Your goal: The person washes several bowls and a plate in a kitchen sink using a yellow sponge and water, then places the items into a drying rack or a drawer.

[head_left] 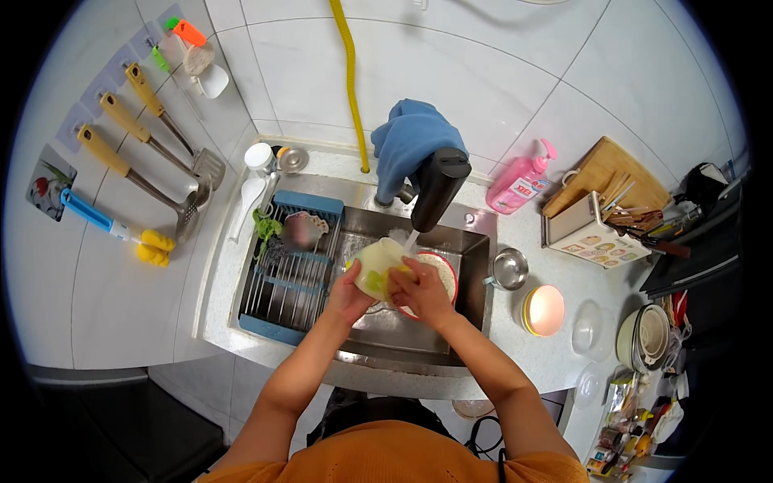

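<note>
A pale cream bowl (377, 262) with green and yellow patches is tilted under the black faucet (440, 187), over the sink. My left hand (349, 296) grips its left side. On the other side, my right hand (423, 293) has its fingers curled against the bowl's wall; the fingertips are partly hidden. Water runs from the faucet beside the bowl's far rim. Beneath my right hand, a white dish with a red rim (452, 283) lies in the metal sink (411, 341), partly covered by the hand and bowl.
A blue-ended drying rack (278, 328) spans the sink's left side, holding greens. A blue cloth (409, 137) drapes behind the faucet. Right of the sink are a metal cup (510, 269), stacked bowls (545, 311), a pink pump bottle (519, 185) and a utensil holder (592, 233).
</note>
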Motion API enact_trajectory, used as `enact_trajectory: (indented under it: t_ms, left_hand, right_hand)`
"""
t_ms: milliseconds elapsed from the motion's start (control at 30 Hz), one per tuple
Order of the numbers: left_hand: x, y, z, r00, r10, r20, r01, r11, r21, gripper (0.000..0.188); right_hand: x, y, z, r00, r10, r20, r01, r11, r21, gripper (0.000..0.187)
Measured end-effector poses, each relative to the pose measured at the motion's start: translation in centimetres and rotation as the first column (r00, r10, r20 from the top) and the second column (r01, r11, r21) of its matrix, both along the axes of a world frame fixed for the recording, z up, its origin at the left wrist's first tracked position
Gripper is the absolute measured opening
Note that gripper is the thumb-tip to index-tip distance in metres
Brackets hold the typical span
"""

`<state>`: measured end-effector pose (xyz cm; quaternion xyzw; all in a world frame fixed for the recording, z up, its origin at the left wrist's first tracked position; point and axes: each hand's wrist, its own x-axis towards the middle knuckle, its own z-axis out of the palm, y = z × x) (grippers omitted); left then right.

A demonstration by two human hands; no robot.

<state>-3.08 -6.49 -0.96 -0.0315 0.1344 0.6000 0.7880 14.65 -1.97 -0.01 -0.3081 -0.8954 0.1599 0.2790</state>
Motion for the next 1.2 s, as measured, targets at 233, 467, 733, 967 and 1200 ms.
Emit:
enact_trajectory:
  t_ms: [233,467,733,967,1200]
  left_hand:
    - [-1.1,-1.4,-0.1,0.982,-0.013,-0.189,0.001,0.998,-0.065,0.044]
    - [-1.8,-1.4,0.1,0.913,-0.021,-0.407,0.005,0.999,-0.039,0.042]
    - [-1.2,-1.8,0.6,0.906,-0.123,-0.406,0.097,0.992,-0.083,0.038]
    - [-0.1,-1.7,1.0,0.703,-0.076,-0.707,0.151,0.988,0.044,0.03]
    - [-1.6,-0.3,3.2,-0.603,0.535,-0.591,0.65,0.76,0.025,0.011]
  right_hand:
    - [2.3,2.9,1.1,0.976,-0.107,-0.191,0.053,0.963,-0.265,0.049]
    - [0.7,4.6,5.3,0.978,-0.011,-0.208,-0.115,0.804,-0.584,0.034]
    - [-0.7,4.8,4.4,0.997,0.019,0.077,0.005,0.954,-0.299,0.022]
    - [1.7,4.7,0.6,0.978,-0.15,0.148,0.174,0.97,-0.17,0.016]
    - [4.6,5.6,1.5,0.988,-0.1,0.114,0.148,0.798,-0.584,0.018]
